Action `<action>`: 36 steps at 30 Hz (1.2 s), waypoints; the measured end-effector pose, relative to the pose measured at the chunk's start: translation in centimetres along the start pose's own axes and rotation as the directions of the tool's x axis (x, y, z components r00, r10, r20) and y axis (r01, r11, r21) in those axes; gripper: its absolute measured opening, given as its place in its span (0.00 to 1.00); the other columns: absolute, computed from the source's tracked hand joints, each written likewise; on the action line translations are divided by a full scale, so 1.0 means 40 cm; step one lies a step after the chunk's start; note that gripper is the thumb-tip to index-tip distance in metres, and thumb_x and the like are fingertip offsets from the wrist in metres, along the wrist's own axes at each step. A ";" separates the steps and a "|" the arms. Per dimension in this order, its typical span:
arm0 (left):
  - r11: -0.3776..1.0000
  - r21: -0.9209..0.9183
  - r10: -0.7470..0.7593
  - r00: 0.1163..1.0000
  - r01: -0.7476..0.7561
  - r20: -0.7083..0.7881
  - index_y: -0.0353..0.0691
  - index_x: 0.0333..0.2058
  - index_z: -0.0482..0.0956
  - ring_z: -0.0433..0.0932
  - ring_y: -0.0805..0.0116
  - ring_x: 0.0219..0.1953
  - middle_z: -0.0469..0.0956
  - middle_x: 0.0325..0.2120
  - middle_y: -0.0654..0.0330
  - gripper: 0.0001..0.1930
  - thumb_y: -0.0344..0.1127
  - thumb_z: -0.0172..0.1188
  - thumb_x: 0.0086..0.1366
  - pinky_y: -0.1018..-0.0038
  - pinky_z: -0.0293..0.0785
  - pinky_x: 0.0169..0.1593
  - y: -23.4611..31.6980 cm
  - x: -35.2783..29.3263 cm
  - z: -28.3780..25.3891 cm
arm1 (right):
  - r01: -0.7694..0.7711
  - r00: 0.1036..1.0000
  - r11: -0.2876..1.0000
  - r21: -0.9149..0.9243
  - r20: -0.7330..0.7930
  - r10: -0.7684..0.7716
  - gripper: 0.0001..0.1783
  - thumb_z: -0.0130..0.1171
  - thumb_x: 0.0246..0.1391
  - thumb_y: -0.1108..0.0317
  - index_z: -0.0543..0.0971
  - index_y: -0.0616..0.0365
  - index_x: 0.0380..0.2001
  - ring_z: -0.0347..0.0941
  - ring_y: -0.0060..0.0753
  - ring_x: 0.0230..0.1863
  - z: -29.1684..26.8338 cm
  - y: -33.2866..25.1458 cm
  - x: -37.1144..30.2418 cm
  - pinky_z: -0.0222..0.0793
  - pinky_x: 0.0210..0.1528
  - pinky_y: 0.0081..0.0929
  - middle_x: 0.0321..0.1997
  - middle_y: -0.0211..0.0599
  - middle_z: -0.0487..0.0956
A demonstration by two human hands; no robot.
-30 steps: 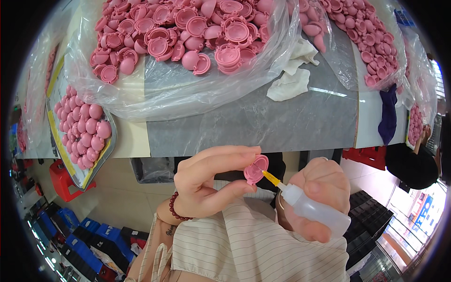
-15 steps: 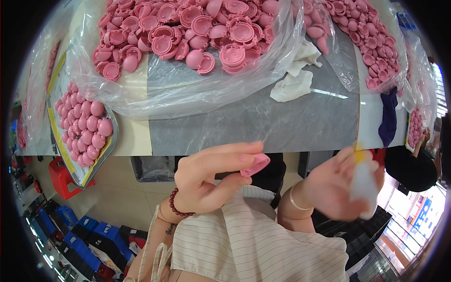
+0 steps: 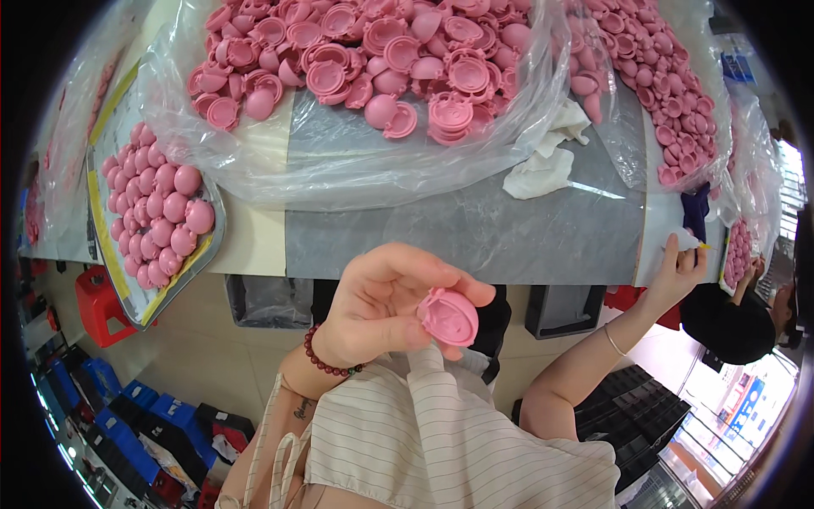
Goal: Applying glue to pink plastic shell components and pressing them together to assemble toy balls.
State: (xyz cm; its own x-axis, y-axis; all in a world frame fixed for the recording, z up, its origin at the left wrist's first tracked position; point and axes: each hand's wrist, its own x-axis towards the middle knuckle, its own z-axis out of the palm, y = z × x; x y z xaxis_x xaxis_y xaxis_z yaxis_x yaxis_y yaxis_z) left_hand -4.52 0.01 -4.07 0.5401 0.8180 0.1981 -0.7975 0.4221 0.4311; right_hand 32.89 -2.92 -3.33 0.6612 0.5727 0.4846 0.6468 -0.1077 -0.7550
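My left hand (image 3: 381, 301) is closed in front of my body, just short of the table edge. Thumb and fingers pinch a pink round plastic shell (image 3: 449, 318), its hollow side facing me. Out to the right, my right hand (image 3: 681, 270) grips a small white squeeze bottle (image 3: 676, 241) with a yellow tip. That hand is over the table's right end, beside a dark purple cloth (image 3: 695, 210). Beyond my left hand, many similar pink shells (image 3: 390, 55) lie heaped on a clear plastic sheet (image 3: 339, 182).
A tray (image 3: 216, 229) of closed pink balls (image 3: 157, 208) juts over the table's left edge. Crumpled white tissue (image 3: 543, 170) lies on the grey tabletop (image 3: 475, 246). More pink pieces (image 3: 670, 93) are piled at right. A red stool (image 3: 102, 310) and grey bins (image 3: 280, 301) stand below.
My right hand has swung outward to the right with the bottle, away from my body. My left hand has turned the shell so its hollow inside shows.
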 end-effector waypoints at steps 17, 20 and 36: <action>0.959 0.265 0.128 0.988 -0.102 -0.081 0.32 0.40 0.65 0.73 0.65 0.36 0.68 0.39 0.43 0.22 0.27 0.63 0.45 0.73 0.77 0.35 0.016 -0.015 0.021 | 0.428 0.451 0.886 0.176 0.808 -0.379 0.14 0.54 0.41 0.69 0.72 0.58 0.35 0.68 0.25 0.37 0.301 -0.244 0.129 0.63 0.36 0.21 0.36 0.31 0.71; 0.959 0.262 0.133 0.987 -0.106 -0.087 0.32 0.40 0.65 0.73 0.65 0.36 0.68 0.39 0.43 0.23 0.27 0.63 0.45 0.74 0.77 0.34 0.018 -0.017 0.018 | 0.400 0.470 0.895 0.198 0.794 -0.386 0.13 0.54 0.40 0.69 0.72 0.58 0.34 0.67 0.22 0.32 0.315 -0.216 0.122 0.62 0.31 0.17 0.33 0.29 0.71; 0.969 0.246 0.048 0.994 -0.022 -0.100 0.31 0.41 0.65 0.72 0.63 0.40 0.67 0.41 0.43 0.22 0.23 0.61 0.45 0.74 0.73 0.38 0.029 -0.003 0.016 | 0.255 0.486 0.950 0.179 0.826 -0.286 0.11 0.53 0.42 0.74 0.72 0.61 0.33 0.64 0.24 0.27 0.154 -0.306 -0.154 0.61 0.29 0.16 0.29 0.36 0.70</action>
State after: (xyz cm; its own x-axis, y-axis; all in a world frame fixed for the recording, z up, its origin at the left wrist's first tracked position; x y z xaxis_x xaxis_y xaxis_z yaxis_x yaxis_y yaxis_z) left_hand -5.31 0.16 -3.03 0.4713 0.8723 0.1299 -0.7185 0.2943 0.6302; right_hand 18.56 -0.14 0.19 -0.1775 0.9803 0.0866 0.7155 0.1890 -0.6725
